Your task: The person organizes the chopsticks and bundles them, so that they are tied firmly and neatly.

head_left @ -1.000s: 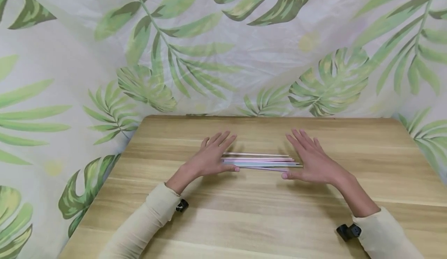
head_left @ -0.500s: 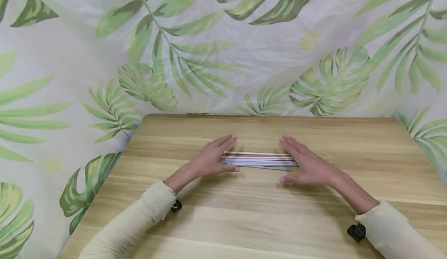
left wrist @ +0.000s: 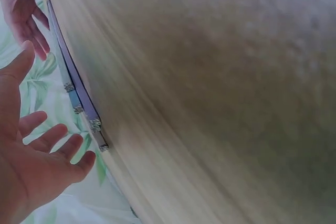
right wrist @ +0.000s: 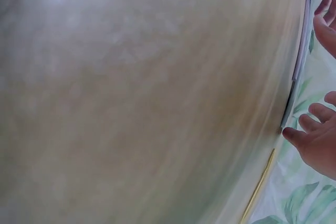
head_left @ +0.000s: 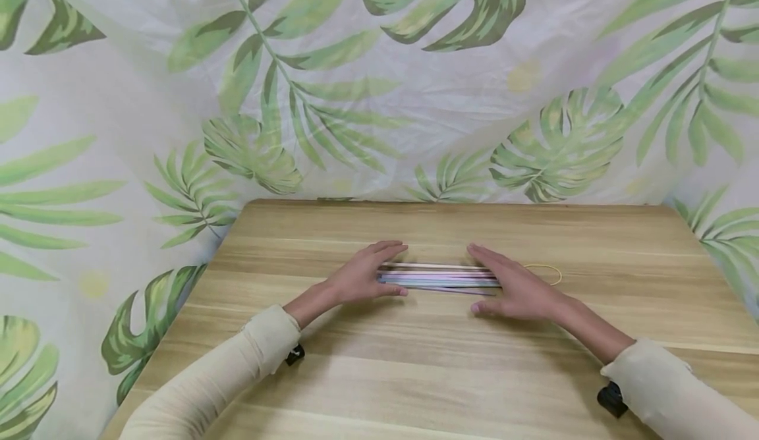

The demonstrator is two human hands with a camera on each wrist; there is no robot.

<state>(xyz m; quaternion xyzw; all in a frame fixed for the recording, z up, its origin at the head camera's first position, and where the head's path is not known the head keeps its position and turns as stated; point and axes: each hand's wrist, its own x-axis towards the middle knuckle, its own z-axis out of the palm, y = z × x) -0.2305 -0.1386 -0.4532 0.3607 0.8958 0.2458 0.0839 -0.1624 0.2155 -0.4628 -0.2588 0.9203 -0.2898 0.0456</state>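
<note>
A flat row of several thin pastel sticks point(head_left: 439, 275) lies crosswise at the middle of the wooden table point(head_left: 415, 374). My left hand point(head_left: 369, 273) stands on edge at the sticks' left ends, fingers straight, palm toward them. At the right ends my right hand point(head_left: 508, 286) does the same and covers those ends. In the left wrist view the sticks point(left wrist: 73, 90) run from my left hand point(left wrist: 39, 174) to the right hand point(left wrist: 21, 9). The right wrist view has the sticks point(right wrist: 299, 61) beside my right hand point(right wrist: 317, 142). Neither hand grips anything.
A thin yellow rubber band point(head_left: 548, 270) lies on the table just right of my right hand, also seen as the rubber band point(right wrist: 257, 190) in the right wrist view. A leaf-print cloth point(head_left: 379, 97) hangs behind and beside the table.
Both hands have closed in on the sticks' ends, the right one moving left the most. The row of sticks looks shorter and evener. The yellow rubber band has come into view.
</note>
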